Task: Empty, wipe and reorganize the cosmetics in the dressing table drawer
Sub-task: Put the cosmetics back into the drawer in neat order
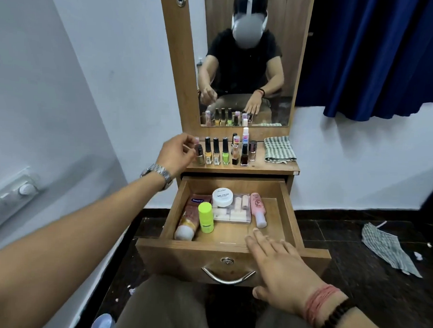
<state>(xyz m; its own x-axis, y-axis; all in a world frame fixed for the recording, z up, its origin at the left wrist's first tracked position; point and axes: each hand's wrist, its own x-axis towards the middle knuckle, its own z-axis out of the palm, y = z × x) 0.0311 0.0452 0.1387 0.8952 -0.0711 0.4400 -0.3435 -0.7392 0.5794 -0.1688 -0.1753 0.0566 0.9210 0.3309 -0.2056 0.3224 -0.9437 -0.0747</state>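
Note:
The wooden drawer is pulled out. Inside lie a Vaseline tube, a lime-green bottle, a white nail polish jar, a clear plastic box and a pink bottle. My right hand reaches flat over the drawer's front edge, fingers straight, holding nothing. A row of nail polish bottles stands on the dressing table top. My left hand hovers at the row's left end with loosely curled fingers; the mirror shows a gap between it and the bottles.
A folded striped cloth lies on the right of the table top. The mirror rises behind the bottles. Another striped cloth lies on the dark floor to the right, under a blue curtain. A white wall is on the left.

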